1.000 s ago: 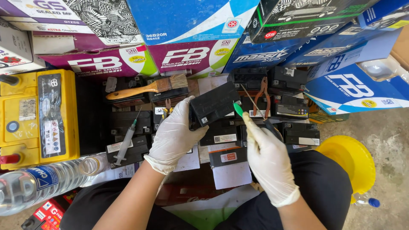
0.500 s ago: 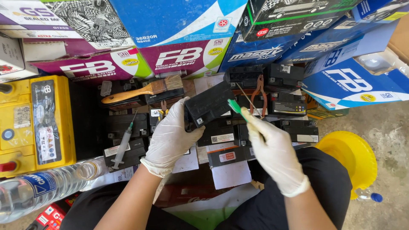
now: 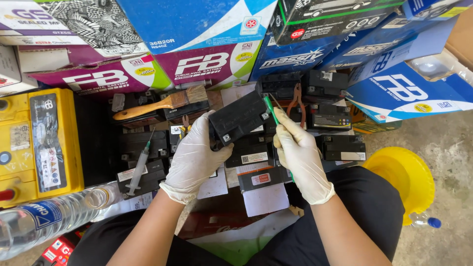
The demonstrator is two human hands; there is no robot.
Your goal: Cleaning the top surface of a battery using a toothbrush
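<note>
Looking down from my head camera, my left hand (image 3: 193, 157), in a white glove, is clenched around the lower left end of a small black battery (image 3: 239, 117), which I hold tilted above the pile, its right end raised. My right hand (image 3: 299, 155), gloved the same, is closed around a green-handled tool (image 3: 270, 107) whose tip touches the battery's upper right corner.

Under my hands lies a heap of other small black batteries (image 3: 340, 147) with white labels, packed close together. A wooden-handled brush (image 3: 162, 103) rests across the batteries to the left, and a syringe (image 3: 139, 165) lies slanted below it. Red-handled pliers (image 3: 297, 96) sit just beyond the held battery. A large yellow battery (image 3: 37, 140) stands at the far left, with a clear plastic bottle (image 3: 47, 221) lying in front of it. A yellow funnel (image 3: 401, 175) sits on the concrete floor (image 3: 443, 148) to my right. Stacked cartons (image 3: 197, 44) in blue, purple and black line the top.
</note>
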